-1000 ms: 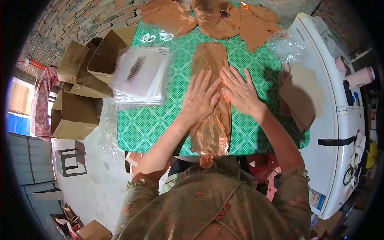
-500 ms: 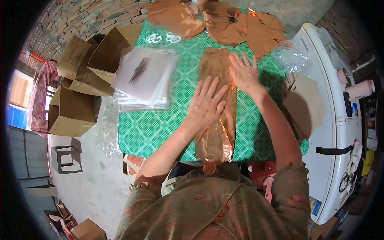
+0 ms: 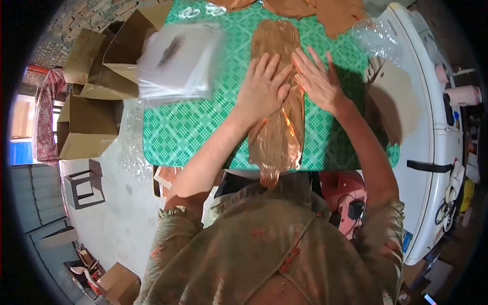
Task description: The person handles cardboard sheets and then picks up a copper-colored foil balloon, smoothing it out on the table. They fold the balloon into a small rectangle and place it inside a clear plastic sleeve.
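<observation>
A flat, copper-coloured foil balloon [image 3: 274,137] lies lengthwise on the green checked tablecloth [image 3: 190,129], and its narrow tail hangs over the front edge. My left hand [image 3: 264,86] rests palm down on the middle of the foil with its fingers spread. Along the foil's right edge lies my right hand [image 3: 319,81], its fingers stretched out and its fingertips on the foil close to the left hand. More copper-coloured foil pieces [image 3: 340,18] lie at the far end of the table.
Left of the foil is a stack of clear plastic bags [image 3: 178,66], with white loops [image 3: 216,9] beyond. Open cardboard boxes [image 3: 89,124] stand at the left. Crumpled clear plastic [image 3: 378,38] and cardboard sheets [image 3: 394,99] are at the right, beside a white fridge [image 3: 422,132].
The view has tilted down, so the table appears higher. My right hand has slid towards me along the foil's edge, nearer my left hand, which stays on the middle of the foil.
</observation>
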